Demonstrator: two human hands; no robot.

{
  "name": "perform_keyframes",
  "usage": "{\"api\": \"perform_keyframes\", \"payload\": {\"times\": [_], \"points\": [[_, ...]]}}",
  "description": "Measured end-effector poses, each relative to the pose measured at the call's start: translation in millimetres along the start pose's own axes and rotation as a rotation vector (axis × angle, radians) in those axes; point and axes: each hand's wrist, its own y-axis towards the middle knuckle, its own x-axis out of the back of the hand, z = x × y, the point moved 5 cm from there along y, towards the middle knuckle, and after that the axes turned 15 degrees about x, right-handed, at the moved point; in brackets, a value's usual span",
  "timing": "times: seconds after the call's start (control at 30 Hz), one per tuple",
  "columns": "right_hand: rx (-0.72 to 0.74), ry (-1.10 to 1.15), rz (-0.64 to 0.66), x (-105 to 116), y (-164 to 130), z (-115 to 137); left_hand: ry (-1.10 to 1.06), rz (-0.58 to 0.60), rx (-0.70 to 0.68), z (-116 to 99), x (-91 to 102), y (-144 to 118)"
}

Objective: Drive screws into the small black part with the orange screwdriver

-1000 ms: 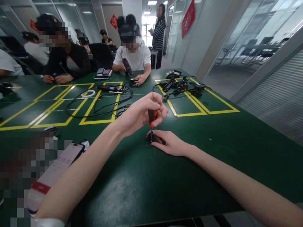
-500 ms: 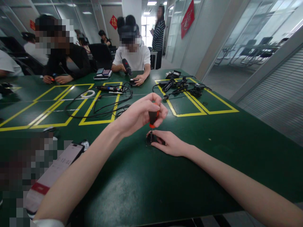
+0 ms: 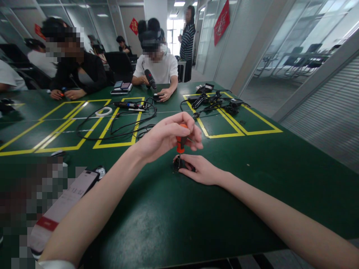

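Left hand (image 3: 168, 135) grips the orange screwdriver (image 3: 181, 144) upright, fingers curled round its handle; tip drops onto the small black part (image 3: 179, 164) just below; right hand (image 3: 200, 170) pins that part flat on the green table (image 3: 174, 216).

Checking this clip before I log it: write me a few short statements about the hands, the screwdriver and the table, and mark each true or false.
1. The left hand grips the orange-and-black handled screwdriver upright, tip down. True.
2. The right hand is lifted clear of the dark green table. False: it rests on the table, fingers pinning a small black round part.
3. The screwdriver tip points at that black part. True.
4. A white-backed phone lies right of the right hand. False: it lies at the left, near the left forearm.
5. Loose black cables lie across the yellow-taped rectangles. True.
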Motion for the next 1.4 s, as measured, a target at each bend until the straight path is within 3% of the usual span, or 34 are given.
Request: {"api": "perform_keyframes", "payload": {"times": [0.37,0.73,0.93,1.4], "points": [[0.023,-0.012,-0.002,-0.1,0.4,0.7,0.0,0.009,0.026,-2.7,0.4,-0.9],[0.015,-0.026,0.005,-1.1,0.4,0.1,-0.034,-0.085,-0.002,-1.0,-0.5,1.0],[0.024,-0.017,0.006,0.0,1.2,1.4,-0.024,-0.037,-0.027,-2.6,2.1,1.3],[0.008,-0.016,0.004,-0.9,0.6,0.3,0.029,-0.064,0.009,-0.2,-1.8,0.7]]}}
